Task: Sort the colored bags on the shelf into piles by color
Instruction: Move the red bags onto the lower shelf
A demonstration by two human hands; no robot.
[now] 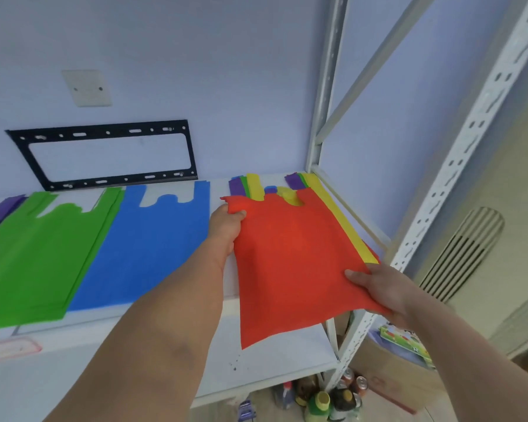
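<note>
Both hands are clamped on one red bag (290, 263), seen from the head view. Our left hand (226, 229) pinches the far left corner by the handle strap, thumb on top. Our right hand (378, 289) grips the near right edge, thumb on top and the other fingers hidden beneath the cloth. The hands are well apart, and the bag is spread between them.

Position: the red bag is held over the right end of the shelf (272, 357), above a mixed stack (326, 196) showing yellow, purple, green and blue edges. Its near edge hangs past the shelf front. We cannot tell whether the far part touches the stack or floats just above it.

Already laid flat to the left: a blue bag (153, 248), a green bag (34, 260) overlapping the blue one's left edge, and a purple bag (0, 211) at the far left, mostly out of frame. No red pile is visible yet.

Handling, as we judge it: thin, matte, non-woven-looking fabric, light and limp, not fragile, not slippery. It sags where unsupported, so two opposite holds keep it flat. Best grips look to be a handle strap and the opposite bottom edge; a single central pinch would likely crumple it and might drag the yellow layer beneath.
</note>
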